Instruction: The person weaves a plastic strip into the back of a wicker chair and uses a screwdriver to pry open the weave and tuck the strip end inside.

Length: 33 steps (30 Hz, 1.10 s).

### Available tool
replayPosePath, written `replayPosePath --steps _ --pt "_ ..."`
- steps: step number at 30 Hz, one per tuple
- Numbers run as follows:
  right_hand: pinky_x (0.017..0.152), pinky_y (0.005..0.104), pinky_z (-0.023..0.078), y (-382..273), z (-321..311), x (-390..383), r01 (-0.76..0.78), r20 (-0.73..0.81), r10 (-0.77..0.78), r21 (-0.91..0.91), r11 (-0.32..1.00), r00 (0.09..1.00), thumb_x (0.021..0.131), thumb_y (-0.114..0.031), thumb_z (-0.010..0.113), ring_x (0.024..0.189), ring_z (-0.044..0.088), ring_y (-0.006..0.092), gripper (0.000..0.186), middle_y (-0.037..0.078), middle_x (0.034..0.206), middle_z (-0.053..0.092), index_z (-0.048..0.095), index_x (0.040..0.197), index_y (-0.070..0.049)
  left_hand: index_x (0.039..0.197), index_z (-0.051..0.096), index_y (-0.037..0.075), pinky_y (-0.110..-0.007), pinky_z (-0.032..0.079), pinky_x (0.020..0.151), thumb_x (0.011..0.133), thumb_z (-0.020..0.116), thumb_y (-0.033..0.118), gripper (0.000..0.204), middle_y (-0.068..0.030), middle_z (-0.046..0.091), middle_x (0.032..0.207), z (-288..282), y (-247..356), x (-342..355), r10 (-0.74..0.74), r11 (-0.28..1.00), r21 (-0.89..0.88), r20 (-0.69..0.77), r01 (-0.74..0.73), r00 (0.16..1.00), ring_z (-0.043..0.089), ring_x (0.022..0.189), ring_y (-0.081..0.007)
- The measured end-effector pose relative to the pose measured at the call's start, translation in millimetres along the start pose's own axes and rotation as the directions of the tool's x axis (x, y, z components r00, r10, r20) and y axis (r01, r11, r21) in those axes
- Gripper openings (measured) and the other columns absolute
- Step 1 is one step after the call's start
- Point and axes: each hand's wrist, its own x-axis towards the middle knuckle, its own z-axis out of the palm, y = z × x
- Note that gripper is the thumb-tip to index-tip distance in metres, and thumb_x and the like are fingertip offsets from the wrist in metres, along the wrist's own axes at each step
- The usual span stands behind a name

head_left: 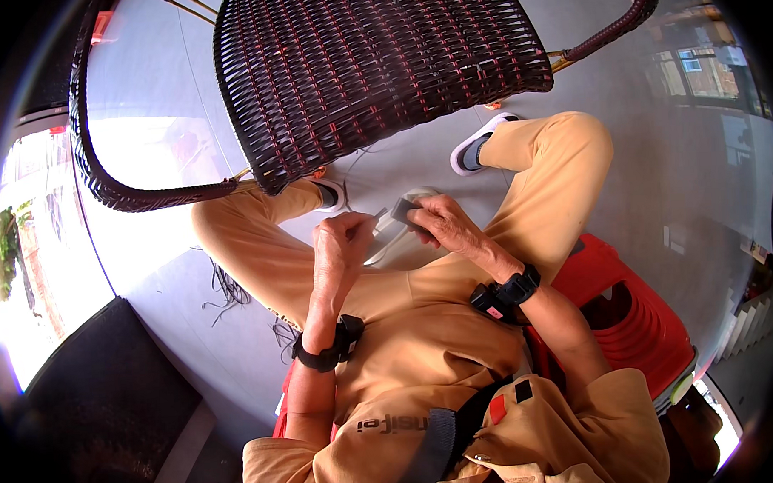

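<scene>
While the left hand (341,247) pinches a thin, flat grey strip (380,214) just beside the dark-grey rectangular block (403,211) pinched in the right hand (445,224), a steady grip well back from both facing edges should serve best.

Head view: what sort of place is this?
Probably an indoor sitting area, in a home or small shop: a woven chair, a red plastic stool and a smooth grey floor.
</scene>
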Motion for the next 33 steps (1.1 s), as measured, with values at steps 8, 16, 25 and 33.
replayPosePath --steps 8,16,25,33 --pt "0.045 0.0252 0.038 -3.4 -4.5 -5.0 -0.002 -0.002 0.002 0.019 1.000 1.000 0.084 -0.025 0.048 0.045 0.048 0.0096 0.031 0.003 0.052 0.053 0.056 0.067 -0.001 0.088 0.067 -0.004 -0.025 0.045 0.055 0.081 0.060 0.010 0.018 -0.0113 0.063 0.065 5.8 -6.5 -1.1 0.030 1.000 -0.002 -0.005 -0.030 1.000 0.056 0.057 -0.0102" --pt "0.045 0.0253 0.037 -3.6 5.9 -3.4 -0.012 0.007 0.012 0.025 1.000 1.000 0.084 -0.025 0.049 0.045 0.047 0.0092 0.030 0.002 0.053 0.053 0.058 0.068 -0.001 0.091 0.068 -0.003 -0.024 0.044 0.051 0.082 0.061 0.011 0.018 -0.0056 0.061 0.064 -2.7 -8.7 -6.7 0.026 0.999 -0.024 0.010 -0.026 1.000 0.053 0.054 -0.0080" --pt "0.051 0.0266 0.042 -24.8 -25.4 -79.4 0.121 -0.360 -0.115 -0.005 0.993 0.926 0.088 -0.036 0.054 0.055 0.052 0.0098 0.034 0.004 0.063 0.055 0.057 0.090 -0.002 0.097 0.065 -0.004 -0.022 0.043 0.051 0.083 0.059 0.002 0.016 -0.0032 0.061 0.077 5.8 -23.8 17.1 0.155 0.987 0.017 0.182 -0.161 0.971 0.053 0.059 -0.0082" --pt "0.054 0.0254 0.042 27.9 -108.7 -398.1 0.003 -0.933 -0.237 -0.247 0.969 -0.271 0.088 -0.020 0.055 0.057 0.048 0.0118 0.023 0.003 0.076 0.053 0.056 0.104 -0.003 0.088 0.062 -0.002 -0.017 0.042 0.048 0.079 0.064 0.002 0.010 -0.0018 0.059 0.068 34.0 -44.7 13.5 0.159 0.935 -0.352 0.285 -0.051 0.945 0.051 0.052 -0.0066"
